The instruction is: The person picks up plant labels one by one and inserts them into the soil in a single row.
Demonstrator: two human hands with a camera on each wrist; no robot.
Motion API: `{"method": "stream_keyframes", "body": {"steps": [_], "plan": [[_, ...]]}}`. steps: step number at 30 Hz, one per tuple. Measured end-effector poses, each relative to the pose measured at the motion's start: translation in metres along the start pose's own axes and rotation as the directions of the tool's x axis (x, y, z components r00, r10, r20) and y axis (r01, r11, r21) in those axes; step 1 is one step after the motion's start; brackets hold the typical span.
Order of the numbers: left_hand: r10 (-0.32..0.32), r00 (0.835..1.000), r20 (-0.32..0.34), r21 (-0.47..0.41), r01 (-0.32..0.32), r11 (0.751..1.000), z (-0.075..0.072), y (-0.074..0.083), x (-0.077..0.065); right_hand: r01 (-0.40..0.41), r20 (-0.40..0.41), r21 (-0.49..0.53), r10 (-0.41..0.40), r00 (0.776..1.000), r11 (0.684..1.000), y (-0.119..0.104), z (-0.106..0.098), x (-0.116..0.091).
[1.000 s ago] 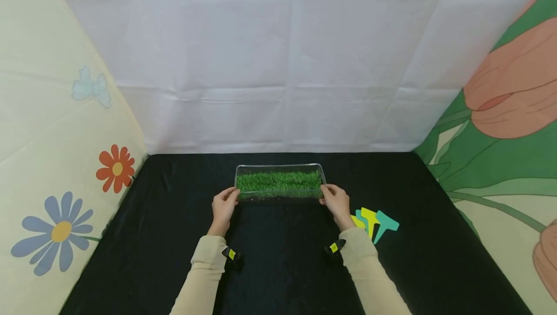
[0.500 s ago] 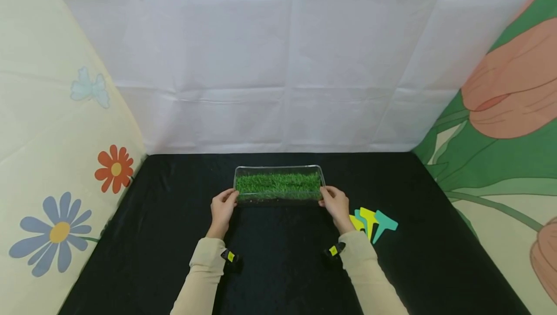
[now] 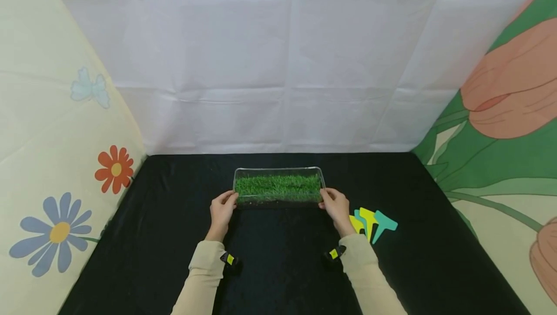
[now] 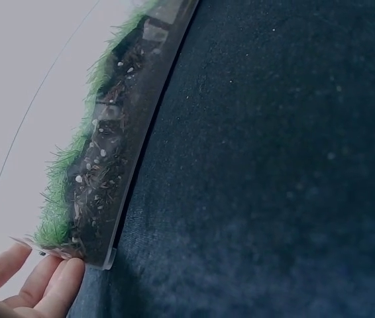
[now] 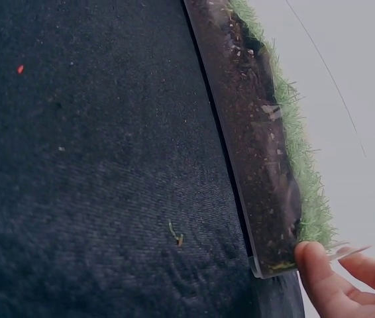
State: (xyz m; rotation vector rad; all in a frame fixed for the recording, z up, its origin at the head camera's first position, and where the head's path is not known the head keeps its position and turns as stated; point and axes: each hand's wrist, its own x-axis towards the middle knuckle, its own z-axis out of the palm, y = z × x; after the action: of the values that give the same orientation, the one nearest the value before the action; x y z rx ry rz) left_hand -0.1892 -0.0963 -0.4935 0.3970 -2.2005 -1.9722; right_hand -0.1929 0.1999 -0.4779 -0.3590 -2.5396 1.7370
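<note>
A clear plastic box [image 3: 278, 204] stands before me near the back of the table, filled with dark soil [image 4: 101, 179] under a strip of green grass [image 3: 278, 186]. My left hand [image 3: 222, 212] grips its left end at the front corner. At the opposite end, my right hand [image 3: 335, 208] pinches the front corner between thumb and fingers. Through the wall, the left wrist view shows white specks in the soil. Both wrist views show fingertips against the end walls; the lower edge lies close over the black cloth.
Yellow and teal T-shaped plant labels [image 3: 370, 220] lie fanned out by my right wrist. Black cloth [image 3: 278, 257] covers the table, with a few crumbs and a tiny red bit [image 5: 20, 69] on it. A white sheet [image 3: 278, 64] hangs behind.
The box has come slightly toward me, with both hands keeping their hold on its ends. The plant labels lie as before.
</note>
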Motion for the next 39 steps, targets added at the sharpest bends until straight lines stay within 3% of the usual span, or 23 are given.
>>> {"method": "stream_keyframes", "body": {"steps": [16,39], "plan": [[0.011,1.000,-0.018,0.012,-0.011,1.000,0.005,0.001,-0.005,0.006,-0.018,0.025,-0.006,1.000,1.000,0.003,-0.005,-0.006],[0.020,0.999,-0.025,0.004,-0.020,1.000,-0.004,-0.003,-0.014,0.030,-0.005,0.020,-0.030,1.000,0.999,0.006,-0.002,-0.013]]}}
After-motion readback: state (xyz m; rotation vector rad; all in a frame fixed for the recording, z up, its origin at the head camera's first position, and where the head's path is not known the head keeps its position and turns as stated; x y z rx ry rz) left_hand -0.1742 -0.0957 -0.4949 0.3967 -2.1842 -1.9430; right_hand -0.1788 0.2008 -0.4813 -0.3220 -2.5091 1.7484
